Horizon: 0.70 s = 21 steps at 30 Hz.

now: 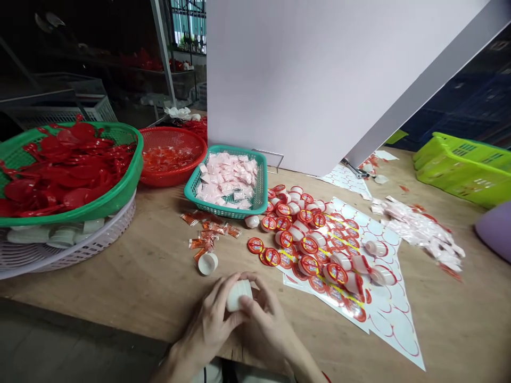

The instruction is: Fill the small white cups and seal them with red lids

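Observation:
Between my two hands, just above the table's front edge, is a stack of white plastic cups. My left hand wraps its fingers around the left side. From the right, my right hand grips the same stack, thumb pressed on its near face. A single white cup lies tipped on the table beyond my left hand. Behind it are several small packets with orange-red contents. To the right, many small filled cups with red printed lids lie in a loose heap on sticker sheets.
A teal basket holds pale pink packets. At left, a green basket of red plastic pieces sits on a white basket; a red basket stands behind. A white panel rises at the back. A lime crate is far right.

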Each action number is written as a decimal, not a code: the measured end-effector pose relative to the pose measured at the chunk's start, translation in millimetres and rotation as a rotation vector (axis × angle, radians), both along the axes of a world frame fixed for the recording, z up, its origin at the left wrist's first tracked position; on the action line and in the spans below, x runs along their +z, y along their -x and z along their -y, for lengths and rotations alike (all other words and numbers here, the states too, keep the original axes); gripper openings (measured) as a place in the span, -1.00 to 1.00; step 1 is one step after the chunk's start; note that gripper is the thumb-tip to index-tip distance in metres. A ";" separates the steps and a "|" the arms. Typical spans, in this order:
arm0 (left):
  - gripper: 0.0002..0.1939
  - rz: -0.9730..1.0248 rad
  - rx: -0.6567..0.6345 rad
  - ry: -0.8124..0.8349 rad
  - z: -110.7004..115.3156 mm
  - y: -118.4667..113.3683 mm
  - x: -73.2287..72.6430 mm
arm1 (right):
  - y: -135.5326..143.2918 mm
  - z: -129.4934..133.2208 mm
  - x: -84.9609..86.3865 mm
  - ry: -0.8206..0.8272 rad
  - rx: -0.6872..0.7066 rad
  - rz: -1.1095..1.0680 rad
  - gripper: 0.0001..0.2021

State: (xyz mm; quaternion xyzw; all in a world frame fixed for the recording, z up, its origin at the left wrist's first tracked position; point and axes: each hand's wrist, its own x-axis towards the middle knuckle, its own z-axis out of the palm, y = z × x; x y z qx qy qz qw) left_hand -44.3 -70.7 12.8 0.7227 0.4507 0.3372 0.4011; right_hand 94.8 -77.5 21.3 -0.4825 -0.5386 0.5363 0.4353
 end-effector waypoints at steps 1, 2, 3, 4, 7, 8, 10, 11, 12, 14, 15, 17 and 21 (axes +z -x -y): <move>-0.61 0.024 -0.012 0.040 1.0 -0.1 4.1 | 4.2 0.5 -1.0 0.034 -0.013 -0.077 -0.73; -0.64 0.046 0.005 0.083 2.0 0.1 6.9 | 8.2 1.3 -1.9 0.056 -0.028 -0.129 -0.73; -0.66 0.059 0.047 0.130 2.7 0.5 8.0 | 11.3 2.1 -2.5 0.054 -0.040 -0.146 -0.73; -0.66 0.067 0.106 0.180 3.0 1.5 7.6 | 13.0 2.4 -2.7 0.018 -0.054 -0.123 -0.73; -0.57 0.128 0.358 0.388 -0.1 9.5 0.6 | 7.7 -2.3 -2.5 -0.235 -0.127 0.135 -0.80; -0.54 0.178 0.443 0.463 -2.2 14.0 -1.5 | 2.9 -6.2 -2.6 -0.326 -0.175 0.257 -0.83; -0.50 0.324 0.552 0.585 -6.8 24.2 -2.2 | -7.7 -16.9 -3.2 -0.425 -0.233 0.501 -0.83; -0.50 0.416 0.556 0.628 -8.7 29.0 -0.3 | -12.4 -23.4 -3.2 -0.437 -0.219 0.618 -0.81; -0.51 0.517 0.528 0.667 -10.3 33.2 2.9 | -16.3 -30.7 -2.3 -0.439 -0.178 0.731 -0.78; -0.51 0.725 0.451 0.753 -12.4 39.5 11.6 | -21.5 -49.3 4.0 -0.464 -0.058 0.914 -0.70; -0.51 0.817 0.423 0.800 -13.3 41.7 16.1 | -23.1 -61.6 10.0 -0.498 -0.025 0.969 -0.67; -0.53 0.957 0.398 0.867 -15.3 45.2 23.0 | -25.1 -94.8 26.5 -0.540 -0.036 1.053 -0.66; -0.58 1.095 0.381 0.928 -19.6 51.4 26.5 | -23.8 -184.6 51.9 -0.377 -0.044 1.311 -0.74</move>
